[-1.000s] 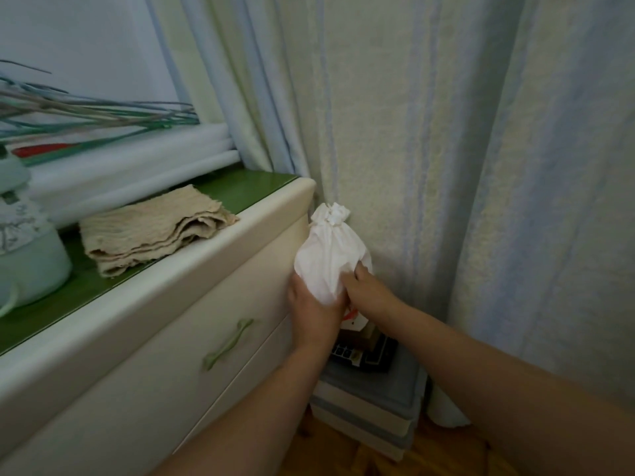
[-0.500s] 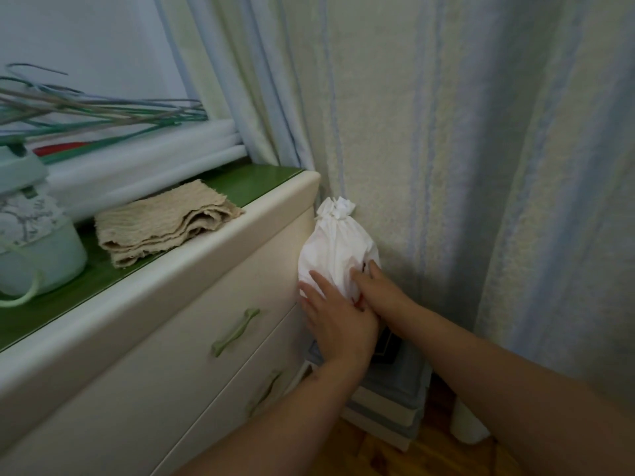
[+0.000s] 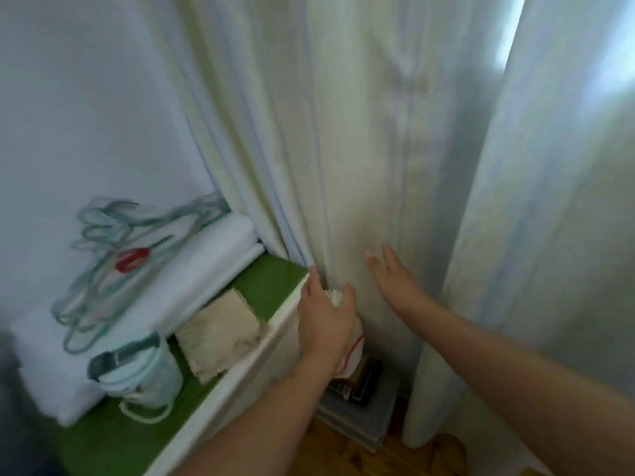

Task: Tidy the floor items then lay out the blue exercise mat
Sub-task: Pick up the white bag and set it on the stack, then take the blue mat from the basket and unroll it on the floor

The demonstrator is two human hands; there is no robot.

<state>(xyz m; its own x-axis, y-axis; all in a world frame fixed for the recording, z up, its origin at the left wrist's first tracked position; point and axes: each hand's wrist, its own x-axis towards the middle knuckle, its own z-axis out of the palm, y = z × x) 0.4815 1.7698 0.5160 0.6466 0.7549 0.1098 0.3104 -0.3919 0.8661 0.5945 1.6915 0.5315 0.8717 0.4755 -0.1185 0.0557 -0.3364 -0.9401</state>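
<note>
Softness marks the white tied bag (image 3: 356,334): wedged between the dresser (image 3: 240,376) and the curtain (image 3: 343,166), on top of stacked boxes (image 3: 357,410), it looks light and squashy and would likely slump if held low. The left hand (image 3: 324,321) cups its top, fingers (image 3: 348,292) curled round the knotted neck, probably the surest hold. The right hand (image 3: 395,283) lies flat and released against the curtain.

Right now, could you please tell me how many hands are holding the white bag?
1. The left hand holds the white bag beside the dresser; the right hand is off it, fingers straight, at the curtain.
</note>
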